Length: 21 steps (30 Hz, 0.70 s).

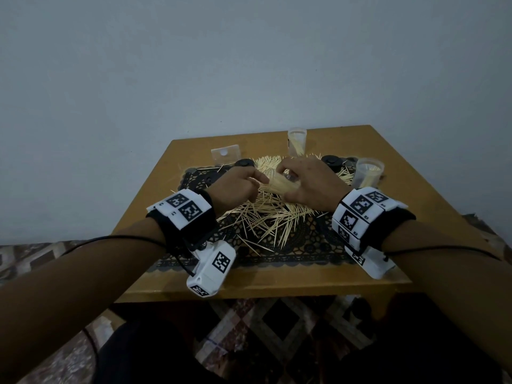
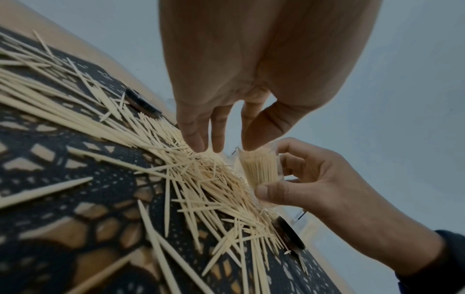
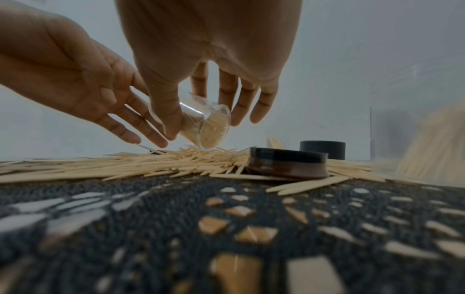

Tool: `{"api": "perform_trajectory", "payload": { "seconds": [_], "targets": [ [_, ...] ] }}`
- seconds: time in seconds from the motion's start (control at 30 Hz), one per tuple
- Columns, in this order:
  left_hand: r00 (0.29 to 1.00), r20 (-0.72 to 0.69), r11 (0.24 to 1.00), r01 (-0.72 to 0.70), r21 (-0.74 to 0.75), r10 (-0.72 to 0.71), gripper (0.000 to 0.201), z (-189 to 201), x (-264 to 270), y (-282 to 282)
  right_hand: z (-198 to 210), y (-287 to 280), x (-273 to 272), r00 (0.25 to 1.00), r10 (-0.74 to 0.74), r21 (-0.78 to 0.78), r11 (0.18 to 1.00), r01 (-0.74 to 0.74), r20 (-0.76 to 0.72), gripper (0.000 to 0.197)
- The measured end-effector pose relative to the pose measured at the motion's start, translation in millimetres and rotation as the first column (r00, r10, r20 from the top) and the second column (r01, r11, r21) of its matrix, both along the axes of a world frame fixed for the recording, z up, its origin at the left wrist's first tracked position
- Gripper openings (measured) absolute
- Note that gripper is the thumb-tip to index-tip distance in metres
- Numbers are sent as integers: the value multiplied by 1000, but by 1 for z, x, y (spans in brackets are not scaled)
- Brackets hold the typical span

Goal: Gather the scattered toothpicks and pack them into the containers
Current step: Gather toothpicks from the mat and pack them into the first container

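A plain pale wall fills the upper half of the head view, above a square wooden table with a smooth yellow-brown top. Most of that top is covered by a black lace-like mat, openwork in texture, with the wood showing through its holes. Scattered toothpicks, thin pale slivers pointed at both ends, lie across the mat in a loose crossing pile. The right hand holds a small clear plastic container tilted on its side just above the pile, thumb and fingers curled round its wall; it is packed with toothpicks, and its round mouth shows only in the right wrist view. The left hand reaches in beside the container's mouth with its fingers extended downward; the left wrist view shows the fingertips close to the pile, and whether they pinch anything I cannot tell. Two more clear containers stand upright at the back of the table, one behind the hands and one to the right, both holding toothpicks. A flat clear plastic piece stands at the back left. Two round black lids, one lying on toothpicks and the other behind it, show as low ribbed discs in the right wrist view.
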<state>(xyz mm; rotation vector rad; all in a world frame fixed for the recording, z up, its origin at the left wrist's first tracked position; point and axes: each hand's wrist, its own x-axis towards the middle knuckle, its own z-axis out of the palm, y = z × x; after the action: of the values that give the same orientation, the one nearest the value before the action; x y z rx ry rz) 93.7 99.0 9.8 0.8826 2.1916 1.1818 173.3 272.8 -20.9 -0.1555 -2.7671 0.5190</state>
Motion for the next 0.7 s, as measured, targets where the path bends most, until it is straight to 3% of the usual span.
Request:
{"api": "perform_trajectory", "payload": {
  "seconds": [0.4, 0.5, 0.6, 0.7],
  "targets": [
    [1000, 10, 999, 18, 40, -19, 46, -3, 0, -1, 1, 0, 2, 1000, -19, -20, 1000, 20, 7, 52],
    [994, -111, 1000, -18, 9, 19, 53, -6, -5, -2, 2, 0, 1, 999, -35, -25, 999, 35, 33, 54],
    [973, -224, 994, 24, -105, -47, 50, -12, -7, -4, 2, -1, 1, 998, -45, -23, 999, 46, 41, 54],
    [949, -315, 999, -7, -51, -9, 42, -13, -5, -7, 4, -1, 2, 997, -58, -6, 998, 59, 51, 53]
  ]
}}
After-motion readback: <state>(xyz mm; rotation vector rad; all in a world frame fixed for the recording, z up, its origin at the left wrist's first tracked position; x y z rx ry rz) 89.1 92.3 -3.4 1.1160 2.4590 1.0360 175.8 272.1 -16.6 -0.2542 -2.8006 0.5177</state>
